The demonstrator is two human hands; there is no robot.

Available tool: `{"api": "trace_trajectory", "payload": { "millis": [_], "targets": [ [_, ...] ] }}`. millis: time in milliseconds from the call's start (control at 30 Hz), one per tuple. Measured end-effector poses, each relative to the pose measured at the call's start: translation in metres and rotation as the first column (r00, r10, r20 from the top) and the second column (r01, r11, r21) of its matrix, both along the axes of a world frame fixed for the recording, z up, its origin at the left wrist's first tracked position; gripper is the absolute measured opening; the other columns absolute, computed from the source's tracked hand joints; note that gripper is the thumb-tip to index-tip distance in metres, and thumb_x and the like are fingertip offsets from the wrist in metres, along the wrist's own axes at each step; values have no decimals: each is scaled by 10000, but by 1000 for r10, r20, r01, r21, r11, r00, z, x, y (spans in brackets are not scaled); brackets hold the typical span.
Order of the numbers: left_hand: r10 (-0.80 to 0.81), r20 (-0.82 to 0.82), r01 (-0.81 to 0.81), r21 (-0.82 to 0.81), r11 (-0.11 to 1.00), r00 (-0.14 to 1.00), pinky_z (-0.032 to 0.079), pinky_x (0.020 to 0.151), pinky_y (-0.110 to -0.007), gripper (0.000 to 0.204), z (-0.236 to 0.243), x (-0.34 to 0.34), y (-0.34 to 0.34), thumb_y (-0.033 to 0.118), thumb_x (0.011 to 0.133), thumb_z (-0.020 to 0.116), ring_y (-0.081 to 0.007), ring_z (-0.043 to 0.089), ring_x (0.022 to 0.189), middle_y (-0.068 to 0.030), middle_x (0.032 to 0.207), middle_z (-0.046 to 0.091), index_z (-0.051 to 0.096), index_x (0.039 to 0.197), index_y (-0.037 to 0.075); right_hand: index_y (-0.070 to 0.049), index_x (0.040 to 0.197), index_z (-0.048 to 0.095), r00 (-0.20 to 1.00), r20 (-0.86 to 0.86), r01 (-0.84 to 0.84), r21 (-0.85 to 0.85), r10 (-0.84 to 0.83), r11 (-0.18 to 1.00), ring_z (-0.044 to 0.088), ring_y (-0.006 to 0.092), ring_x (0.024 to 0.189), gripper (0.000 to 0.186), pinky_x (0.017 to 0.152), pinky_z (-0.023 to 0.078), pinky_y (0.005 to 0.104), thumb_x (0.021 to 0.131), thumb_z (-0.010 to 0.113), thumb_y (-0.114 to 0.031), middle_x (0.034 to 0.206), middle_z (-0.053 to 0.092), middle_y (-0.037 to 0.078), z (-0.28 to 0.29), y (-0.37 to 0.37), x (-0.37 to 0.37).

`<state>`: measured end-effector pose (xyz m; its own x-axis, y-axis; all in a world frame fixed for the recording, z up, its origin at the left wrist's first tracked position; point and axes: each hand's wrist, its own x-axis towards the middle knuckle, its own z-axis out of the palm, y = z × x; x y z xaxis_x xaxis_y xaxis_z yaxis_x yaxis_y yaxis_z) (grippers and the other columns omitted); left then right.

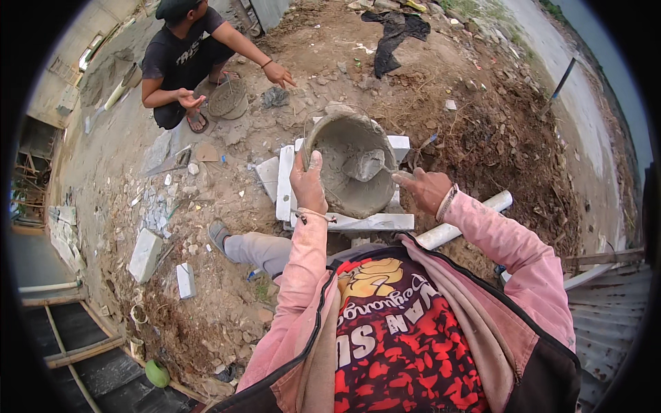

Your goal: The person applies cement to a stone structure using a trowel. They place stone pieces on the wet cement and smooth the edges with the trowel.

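Note:
A mortar-caked bucket (322, 141) with wet grey mortar (337, 182) inside stands in front of me, with white blocks (284, 182) around its base. My left hand (310, 184) is closed on the bucket's left rim, thumb up. On the right side, my right hand (425, 189) is closed round the handle of a trowel (365, 165). The trowel's blade lies inside the bucket, against the mortar, and is smeared with grey. Most of the handle is hidden by my fingers.
Another person (189, 58) squats at the upper left beside a second bucket (228, 98), arm stretched toward mine. A white pipe (465, 219) lies by my right forearm. Loose white blocks (145, 255) and rubble are on the left; a dirt mound (502, 148) rises on the right.

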<state>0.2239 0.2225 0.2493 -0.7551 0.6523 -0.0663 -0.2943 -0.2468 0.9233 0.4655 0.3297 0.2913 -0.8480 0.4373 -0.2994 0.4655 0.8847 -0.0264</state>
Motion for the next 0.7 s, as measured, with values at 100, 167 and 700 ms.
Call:
{"api": "trace_trajectory", "payload": {
  "millis": [100,167,700],
  "targets": [
    [-30,-23,29,-52,998,999,420,915,-285,347,0,-1,1,106,909,632,-142,559,998,-48,1115,626,576,1233,-3,-237,1391,419,967,-194,-152,81,166,985,650,306,725,641,577,532,424,788,582,-89,931,581,156,24,9,-7],
    [-43,-50,39,-77,996,998,449,871,-279,307,-4,0,6,92,920,613,-137,576,954,-41,1076,640,586,1214,10,-250,1385,414,955,-273,-98,93,120,991,645,326,720,622,564,527,433,805,567,-88,906,582,160,34,29,-22],
    [38,-228,-60,-92,994,973,387,977,-301,385,-13,4,16,109,910,628,-185,547,1066,-81,1153,610,541,1262,-19,-315,1403,398,958,-280,-48,75,67,996,610,314,661,634,533,507,430,831,558,-93,891,536,148,-31,32,-44]
  ]
}}
